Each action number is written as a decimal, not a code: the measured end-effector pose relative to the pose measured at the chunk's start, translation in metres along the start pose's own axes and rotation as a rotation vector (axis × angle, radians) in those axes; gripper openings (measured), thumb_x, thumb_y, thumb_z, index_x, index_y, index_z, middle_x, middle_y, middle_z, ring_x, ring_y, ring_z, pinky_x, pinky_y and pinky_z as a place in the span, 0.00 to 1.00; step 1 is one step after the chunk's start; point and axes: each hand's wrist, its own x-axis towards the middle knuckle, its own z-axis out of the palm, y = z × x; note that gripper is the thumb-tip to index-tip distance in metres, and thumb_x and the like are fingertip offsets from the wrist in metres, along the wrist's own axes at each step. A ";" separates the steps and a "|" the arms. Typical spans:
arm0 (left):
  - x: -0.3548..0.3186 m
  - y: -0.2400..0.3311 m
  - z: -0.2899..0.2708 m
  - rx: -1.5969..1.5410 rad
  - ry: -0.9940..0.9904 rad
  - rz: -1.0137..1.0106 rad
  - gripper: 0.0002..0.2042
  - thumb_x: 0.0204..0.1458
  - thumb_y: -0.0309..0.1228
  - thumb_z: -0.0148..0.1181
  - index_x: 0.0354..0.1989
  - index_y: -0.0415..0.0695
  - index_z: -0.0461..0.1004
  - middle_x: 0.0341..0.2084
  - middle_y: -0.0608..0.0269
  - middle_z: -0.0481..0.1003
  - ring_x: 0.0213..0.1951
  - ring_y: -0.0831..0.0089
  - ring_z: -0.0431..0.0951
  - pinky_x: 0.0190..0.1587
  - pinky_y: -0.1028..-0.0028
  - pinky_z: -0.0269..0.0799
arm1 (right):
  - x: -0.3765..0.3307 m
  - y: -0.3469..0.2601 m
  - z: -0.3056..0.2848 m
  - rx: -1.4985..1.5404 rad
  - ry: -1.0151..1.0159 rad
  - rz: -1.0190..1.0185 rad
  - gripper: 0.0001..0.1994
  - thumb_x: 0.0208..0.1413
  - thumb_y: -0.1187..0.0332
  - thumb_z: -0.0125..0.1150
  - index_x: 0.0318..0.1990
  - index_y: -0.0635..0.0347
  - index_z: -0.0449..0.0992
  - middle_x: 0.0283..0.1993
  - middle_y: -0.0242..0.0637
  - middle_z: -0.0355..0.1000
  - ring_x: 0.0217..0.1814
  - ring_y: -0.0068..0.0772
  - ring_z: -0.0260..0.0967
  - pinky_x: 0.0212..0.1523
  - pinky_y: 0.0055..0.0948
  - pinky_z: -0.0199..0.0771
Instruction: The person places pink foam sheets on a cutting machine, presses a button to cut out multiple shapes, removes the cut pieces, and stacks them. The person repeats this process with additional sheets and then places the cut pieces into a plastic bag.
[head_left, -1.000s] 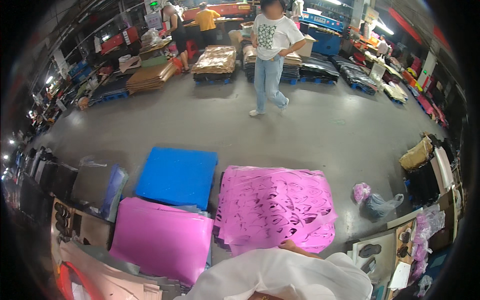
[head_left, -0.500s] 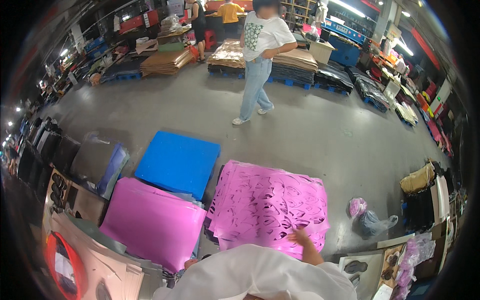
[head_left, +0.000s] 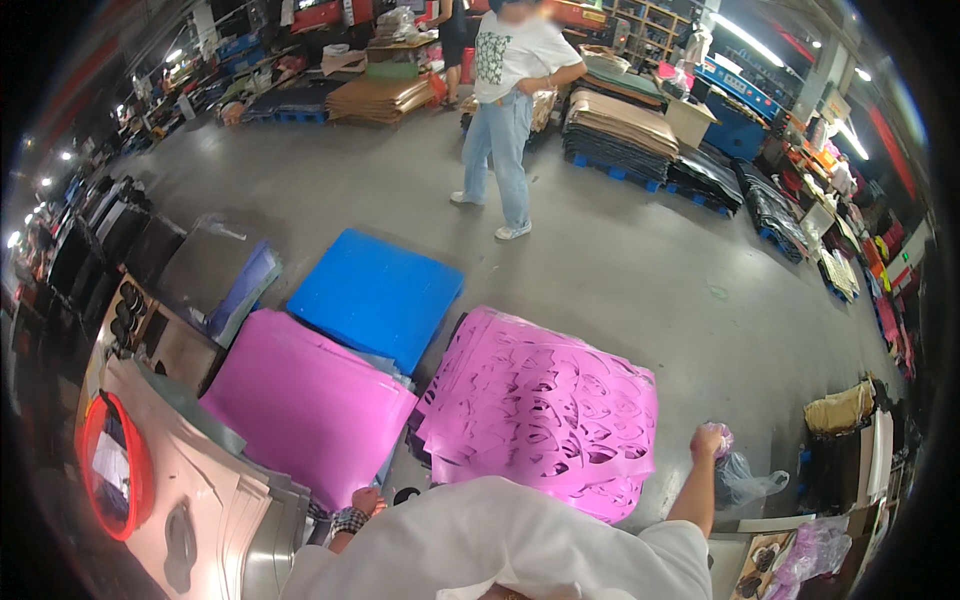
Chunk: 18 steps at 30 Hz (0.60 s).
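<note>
Lying ahead between the hands, the cut-out pink stack (head_left: 540, 400) has plain pink sheets (head_left: 305, 395) left of it and a plastic bag (head_left: 743, 485) right. The right hand (head_left: 707, 440), clearly the nearer, overlaps a roundish pink bundle (head_left: 726, 438) just beyond the bag, its grip hidden; whether the left hand (head_left: 367, 499), near the sheets, is open or closed, I cannot tell.

A small, rounded, pink-and-whitish bundle (head_left: 726, 437) sits low over on the person's right, partly hidden by the right hand (head_left: 708, 441); I can't tell if it's gripped. On the left, a broad stack of smooth, glossy pink rectangular sheets (head_left: 305, 395) lies flat, uncut on top.
</note>
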 end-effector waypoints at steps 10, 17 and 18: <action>-0.085 -0.002 0.075 0.549 0.418 0.117 0.12 0.57 0.36 0.56 0.35 0.37 0.73 0.23 0.57 0.76 0.21 0.69 0.77 0.22 0.72 0.74 | -0.254 0.127 0.106 -0.880 -0.977 -0.164 0.27 0.54 0.47 0.61 0.52 0.59 0.76 0.43 0.47 0.78 0.42 0.37 0.76 0.45 0.34 0.74; -0.068 -0.023 0.011 0.593 0.265 0.012 0.09 0.58 0.35 0.52 0.37 0.41 0.73 0.22 0.61 0.74 0.19 0.74 0.74 0.15 0.75 0.65 | -0.274 0.129 0.117 -0.976 -1.426 0.003 0.28 0.60 0.48 0.43 0.63 0.52 0.64 0.67 0.41 0.59 0.63 0.37 0.60 0.61 0.38 0.60; -0.063 -0.028 0.007 0.271 0.384 -0.179 0.09 0.58 0.34 0.52 0.36 0.42 0.73 0.22 0.61 0.73 0.19 0.75 0.73 0.15 0.76 0.63 | -0.274 0.128 0.118 -1.012 -1.482 -0.031 0.27 0.60 0.48 0.43 0.62 0.52 0.65 0.67 0.41 0.59 0.63 0.37 0.60 0.60 0.38 0.60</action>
